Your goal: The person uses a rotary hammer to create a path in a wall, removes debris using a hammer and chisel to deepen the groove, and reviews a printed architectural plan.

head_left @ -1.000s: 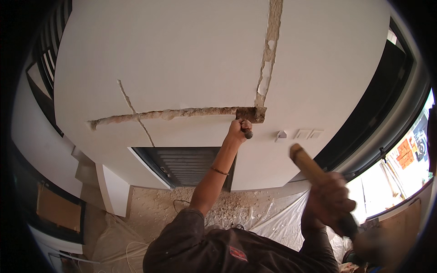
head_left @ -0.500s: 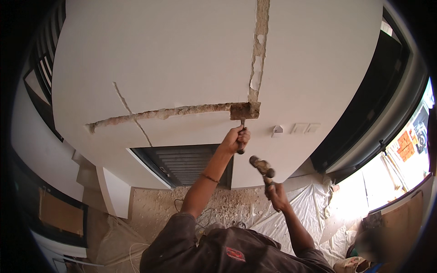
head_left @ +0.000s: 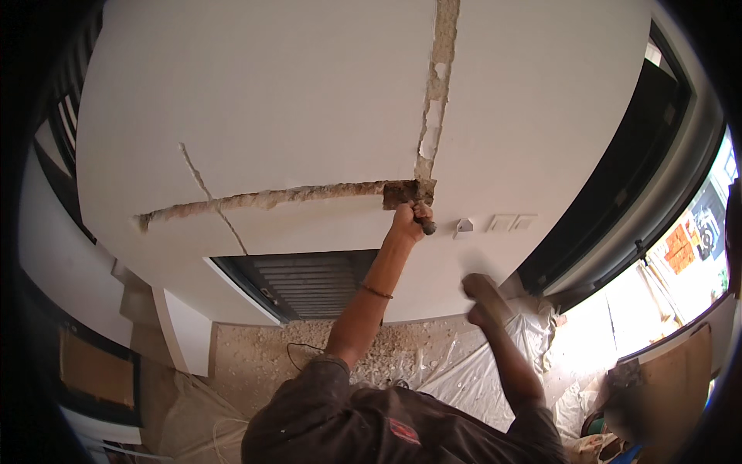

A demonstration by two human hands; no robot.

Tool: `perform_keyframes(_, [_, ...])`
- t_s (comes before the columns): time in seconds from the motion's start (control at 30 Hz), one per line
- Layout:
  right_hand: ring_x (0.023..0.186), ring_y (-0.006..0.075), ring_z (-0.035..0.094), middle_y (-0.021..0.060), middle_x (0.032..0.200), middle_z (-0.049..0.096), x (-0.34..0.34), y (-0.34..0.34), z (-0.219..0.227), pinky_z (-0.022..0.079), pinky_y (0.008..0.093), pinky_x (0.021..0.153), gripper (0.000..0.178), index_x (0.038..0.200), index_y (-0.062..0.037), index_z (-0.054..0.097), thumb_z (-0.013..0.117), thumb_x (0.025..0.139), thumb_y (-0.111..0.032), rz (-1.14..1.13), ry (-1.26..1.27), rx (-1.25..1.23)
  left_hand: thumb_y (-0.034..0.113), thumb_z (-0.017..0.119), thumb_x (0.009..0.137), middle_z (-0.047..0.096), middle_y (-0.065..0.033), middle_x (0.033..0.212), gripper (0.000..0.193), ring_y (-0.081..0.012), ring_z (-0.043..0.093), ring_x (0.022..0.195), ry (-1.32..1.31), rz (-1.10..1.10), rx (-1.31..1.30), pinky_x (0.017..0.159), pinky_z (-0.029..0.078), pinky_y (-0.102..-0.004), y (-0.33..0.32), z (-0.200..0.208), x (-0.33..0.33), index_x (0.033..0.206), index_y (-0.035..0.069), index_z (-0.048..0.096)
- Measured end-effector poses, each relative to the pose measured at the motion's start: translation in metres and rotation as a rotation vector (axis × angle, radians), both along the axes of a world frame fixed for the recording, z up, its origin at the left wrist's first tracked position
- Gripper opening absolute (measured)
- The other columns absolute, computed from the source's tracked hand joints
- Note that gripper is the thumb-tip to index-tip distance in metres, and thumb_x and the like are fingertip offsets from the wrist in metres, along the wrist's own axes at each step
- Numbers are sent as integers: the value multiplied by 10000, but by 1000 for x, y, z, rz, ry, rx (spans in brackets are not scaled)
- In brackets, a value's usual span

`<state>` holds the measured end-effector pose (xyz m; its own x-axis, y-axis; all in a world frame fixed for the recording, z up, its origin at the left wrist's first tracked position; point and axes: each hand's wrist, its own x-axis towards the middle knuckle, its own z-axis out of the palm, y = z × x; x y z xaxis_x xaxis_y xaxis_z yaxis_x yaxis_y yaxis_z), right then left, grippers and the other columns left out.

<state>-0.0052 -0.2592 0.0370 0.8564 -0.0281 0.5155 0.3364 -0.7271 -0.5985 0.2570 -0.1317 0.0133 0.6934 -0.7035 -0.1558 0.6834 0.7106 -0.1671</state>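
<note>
My left hand (head_left: 410, 220) is wrapped round a chisel (head_left: 429, 228), whose butt end sticks out below the fist. The chisel's tip is hidden by the hand, close to a squarish brown recess (head_left: 399, 193) cut into the white wall (head_left: 294, 100). Lower and to the right, my right hand (head_left: 481, 315) grips a hammer (head_left: 482, 287). Motion smears the hammer, which is apart from the chisel. A rough groove (head_left: 270, 198) runs left from the recess, and another channel (head_left: 444, 46) runs up from it.
Right of the recess are a small wall box (head_left: 464, 226) and white switch plates (head_left: 512, 223). A dark louvred panel (head_left: 309, 282) sits low in the wall. Rubble (head_left: 363, 348) and plastic sheeting (head_left: 471, 371) cover the floor. A dark-framed opening (head_left: 610, 178) stands at the right.
The left hand with the chisel has moved up to the recess, and the chisel's butt now points down and right. The right hand has swung the hammer up and slightly right.
</note>
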Motion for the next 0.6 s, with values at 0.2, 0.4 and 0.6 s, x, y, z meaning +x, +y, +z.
perform_keyframes(0.2, [460, 91, 424, 4, 537, 443, -8, 0, -121, 354, 260, 417, 632, 675, -64, 460, 354, 927, -634, 154, 337, 569, 338, 387, 1018, 296, 36, 573, 304, -71, 291, 427, -680, -41, 850, 354, 244, -224, 51, -40, -41, 847, 91, 435])
perform_keyframes(0.4, [468, 109, 436, 18, 559, 452, -32, -2, -101, 361, 268, 427, 765, 687, -46, 471, 355, 807, -793, 199, 340, 713, 267, 384, 1024, 324, 37, 667, 232, -39, 292, 484, -339, -220, 270, 376, 278, -181, 66, -26, -53, 912, 67, 423])
perform_keyframes(0.6, [576, 119, 504, 54, 694, 525, -47, -5, 8, 409, 266, 489, 805, 919, -32, 486, 427, 751, -818, 259, -86, 628, 255, 394, 1017, 340, 17, 649, 272, -63, 303, 482, -82, -152, -3, 396, 296, -193, 28, -11, -33, 820, 68, 401])
